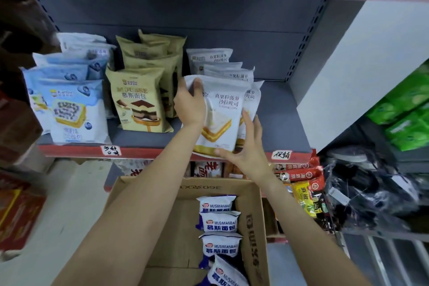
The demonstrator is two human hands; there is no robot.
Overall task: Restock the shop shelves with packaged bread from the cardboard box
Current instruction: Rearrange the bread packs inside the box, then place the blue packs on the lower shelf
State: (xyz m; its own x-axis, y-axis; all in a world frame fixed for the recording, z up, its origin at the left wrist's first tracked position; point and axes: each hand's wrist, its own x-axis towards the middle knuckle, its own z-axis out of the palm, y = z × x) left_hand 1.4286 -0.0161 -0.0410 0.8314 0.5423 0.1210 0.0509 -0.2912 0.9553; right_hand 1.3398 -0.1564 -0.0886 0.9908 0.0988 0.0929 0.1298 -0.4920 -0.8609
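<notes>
Grey metal shelf (278, 121), left to right: pale blue blueberry bread packs (76, 111); tan mousse bread packs (139, 100); white pineapple toast packs (216, 62) in a row at right; left hand (189, 102) grips the top-left corner of the front white toast pack (222, 111), thumb over its face; right hand (243, 146) spread, fingers on its lower right edge; below, open brown cardboard box (250, 227) holds white-and-blue bread packs (219, 223)

Bare shelf (278, 121) lies open right of the white toast packs (220, 109); brown mousse packs (139, 100) crowd the left, beside blue packs (74, 111).
</notes>
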